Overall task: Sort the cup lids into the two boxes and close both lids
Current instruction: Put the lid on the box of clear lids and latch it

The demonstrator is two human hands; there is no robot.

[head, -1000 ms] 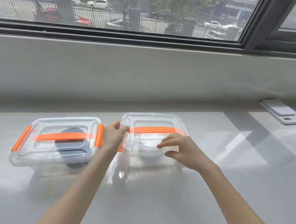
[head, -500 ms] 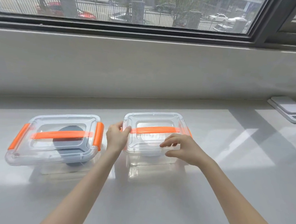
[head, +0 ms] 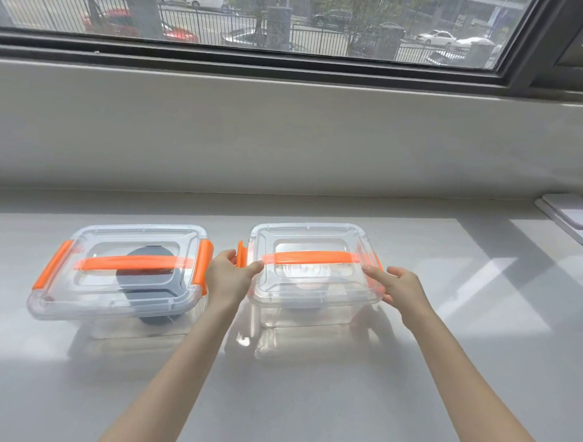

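Observation:
Two clear plastic boxes with orange handles and latches stand side by side on the white counter. The left box [head: 122, 272] has its lid on and dark grey cup lids [head: 152, 281] show through it. The right box [head: 314, 276] also has its lid on, with pale clear lids [head: 309, 279] faintly visible inside. My left hand [head: 229, 278] grips the right box's left edge at its orange latch [head: 240, 253], which sticks out. My right hand [head: 401, 289] presses fingers against the box's right side, over the right latch.
A white kitchen scale [head: 577, 219] lies at the far right by the wall. A low white wall and a window run along the back of the counter [head: 308, 390]. Sunlit patches fall on the counter to the right.
My right hand has moved from the top front of the right box's lid to its right side. My left hand stays at the left latch. The view has shifted slightly.

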